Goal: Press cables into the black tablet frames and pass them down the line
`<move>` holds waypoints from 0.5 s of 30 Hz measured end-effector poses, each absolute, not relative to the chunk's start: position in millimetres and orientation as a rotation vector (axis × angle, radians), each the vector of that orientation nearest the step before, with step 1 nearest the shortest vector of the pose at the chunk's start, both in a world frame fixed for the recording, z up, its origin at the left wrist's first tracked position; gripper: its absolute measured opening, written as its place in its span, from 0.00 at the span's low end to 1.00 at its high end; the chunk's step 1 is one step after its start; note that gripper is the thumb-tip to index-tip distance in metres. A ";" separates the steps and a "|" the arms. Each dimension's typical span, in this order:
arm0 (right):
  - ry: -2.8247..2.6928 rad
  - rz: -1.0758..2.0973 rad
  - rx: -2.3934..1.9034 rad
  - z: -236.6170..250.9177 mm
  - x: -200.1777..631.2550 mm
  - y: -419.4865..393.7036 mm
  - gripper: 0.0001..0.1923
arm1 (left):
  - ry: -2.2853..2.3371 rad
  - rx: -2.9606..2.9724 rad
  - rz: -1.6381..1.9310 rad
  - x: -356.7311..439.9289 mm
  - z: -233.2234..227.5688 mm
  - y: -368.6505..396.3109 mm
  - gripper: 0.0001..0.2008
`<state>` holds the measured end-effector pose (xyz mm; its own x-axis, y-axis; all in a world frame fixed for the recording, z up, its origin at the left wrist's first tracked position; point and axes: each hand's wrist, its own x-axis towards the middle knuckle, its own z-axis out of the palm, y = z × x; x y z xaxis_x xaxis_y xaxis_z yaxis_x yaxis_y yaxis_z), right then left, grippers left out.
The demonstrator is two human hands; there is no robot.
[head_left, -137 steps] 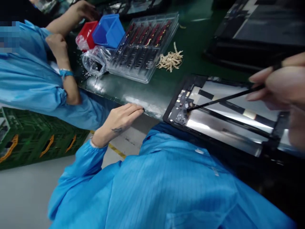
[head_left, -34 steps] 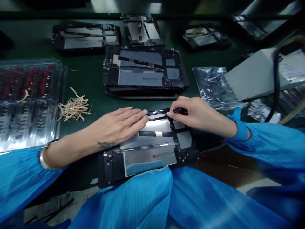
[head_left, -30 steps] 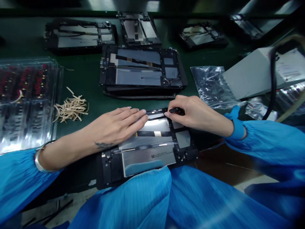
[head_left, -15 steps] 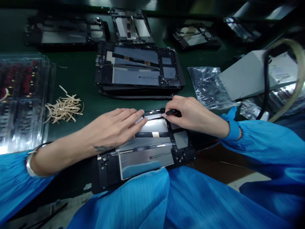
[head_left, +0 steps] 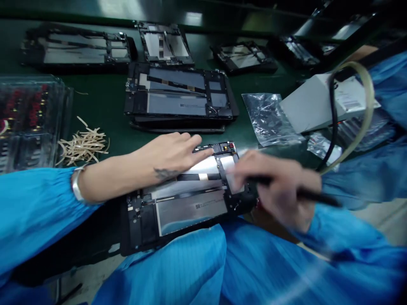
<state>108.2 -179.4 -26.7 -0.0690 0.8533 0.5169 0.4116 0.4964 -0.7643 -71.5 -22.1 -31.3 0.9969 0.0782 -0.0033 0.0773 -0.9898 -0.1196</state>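
An opened tablet (head_left: 193, 212) with its back off lies tilted at the bench edge, partly over the lap. Silver battery panels and black ribbon cables show inside it. Across its far left part rests my left hand (head_left: 171, 156), fingers laid out on the upper edge and pressing nothing between them. My right hand (head_left: 276, 182), smeared by motion, is closed around a slim black hand tool (head_left: 318, 197) above the tablet's right end. The tool's tip and exact kind are blurred. A small red and gold part (head_left: 229, 146) shows at the tablet's top right corner.
Stacked opened tablets (head_left: 178, 95) lie beyond, with others along the back. At left are clear plastic trays (head_left: 32, 114) and a pile of beige strips (head_left: 84, 146). A plastic bag (head_left: 270, 118), white box (head_left: 313, 103), looped hose (head_left: 367, 101) and another person's blue sleeve (head_left: 389, 93) are at right.
My right hand has moved right, away from the tablet's top edge, with the black tool. The left hand has shifted slightly along the upper edge. A neighbour's sleeve has appeared at right.
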 end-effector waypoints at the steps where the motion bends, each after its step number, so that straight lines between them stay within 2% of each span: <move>1: -1.618 0.587 -1.039 -31.9 95.5 -190.6 0.26 | -0.188 -3.106 0.001 -71.8 -32.8 -16.6 0.21; 3: -1.564 0.714 -1.024 -45.3 72.2 -206.1 0.34 | -0.326 -3.303 -0.057 -72.4 -34.6 -5.1 0.16; 5: -1.523 0.772 -1.029 -58.2 56.5 -211.2 0.36 | -0.457 -3.481 -0.029 -71.7 -31.6 4.2 0.17; 9: -1.479 0.667 -0.965 -69.9 46.7 -204.8 0.31 | -0.739 -3.645 0.177 -70.3 -13.4 11.3 0.17; 15: -1.538 0.516 -0.950 -76.3 45.8 -201.5 0.23 | -0.883 -3.896 0.001 -76.7 -2.9 10.7 0.14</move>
<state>45.8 -201.5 -76.3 0.0289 0.8005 0.5986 0.2779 0.5688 -0.7741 -76.7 10.7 -2.9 0.9190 0.3570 -0.1671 0.3575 -0.5764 0.7348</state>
